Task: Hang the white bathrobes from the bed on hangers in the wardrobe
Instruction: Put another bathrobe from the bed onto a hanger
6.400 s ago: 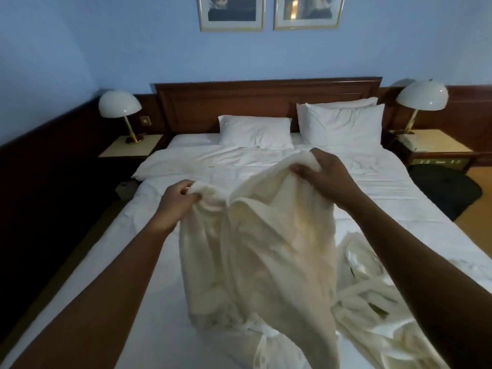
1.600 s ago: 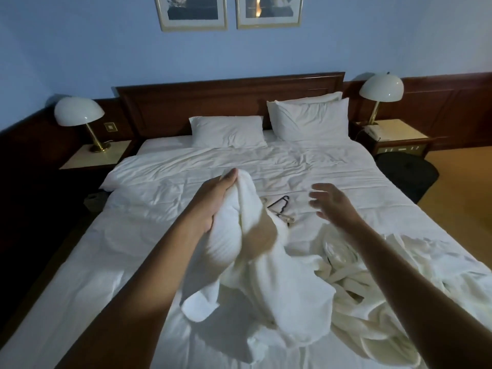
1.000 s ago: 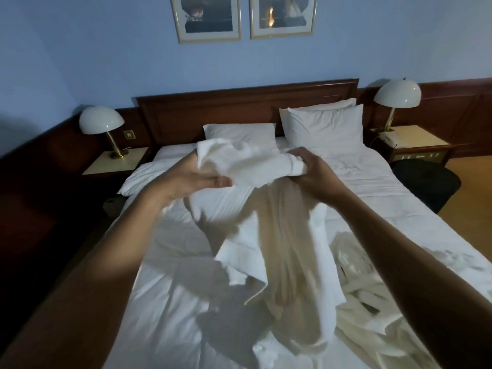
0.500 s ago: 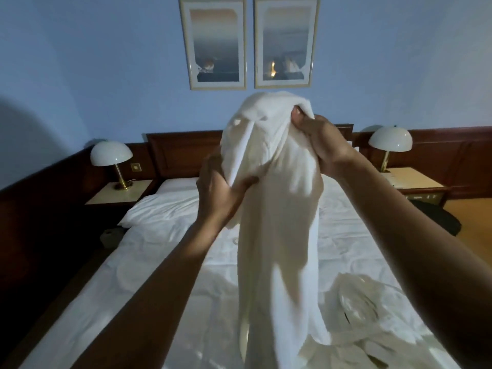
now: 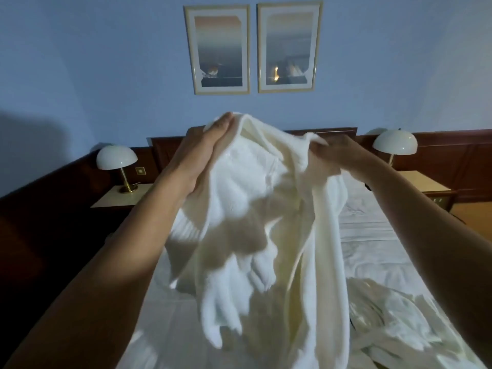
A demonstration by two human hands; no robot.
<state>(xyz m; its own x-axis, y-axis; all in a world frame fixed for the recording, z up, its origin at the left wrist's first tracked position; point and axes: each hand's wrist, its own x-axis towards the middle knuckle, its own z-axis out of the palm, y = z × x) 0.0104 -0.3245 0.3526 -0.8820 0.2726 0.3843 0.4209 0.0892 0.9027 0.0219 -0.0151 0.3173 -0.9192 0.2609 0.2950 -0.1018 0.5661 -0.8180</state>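
I hold a white bathrobe (image 5: 266, 209) up over the bed (image 5: 372, 235), spread between both hands. My left hand (image 5: 210, 145) holds its top left edge, its fingers lying along the fabric and its thumb hidden. My right hand (image 5: 327, 155) grips the top right edge. The robe hangs down in folds and reaches the sheet. A second white bathrobe (image 5: 386, 318) lies crumpled on the bed at the lower right. No hanger or wardrobe is in view.
A dark wooden headboard (image 5: 332, 131) stands behind the robe. A white dome lamp (image 5: 117, 158) sits on the left nightstand (image 5: 119, 199), another lamp (image 5: 395, 143) on the right nightstand (image 5: 423, 183). Two framed pictures (image 5: 253, 49) hang on the blue wall.
The robe was bunched and lifted high half a second ago. Now my hands have moved apart and lower, opening its top edge wide. The camera has tilted up a little.
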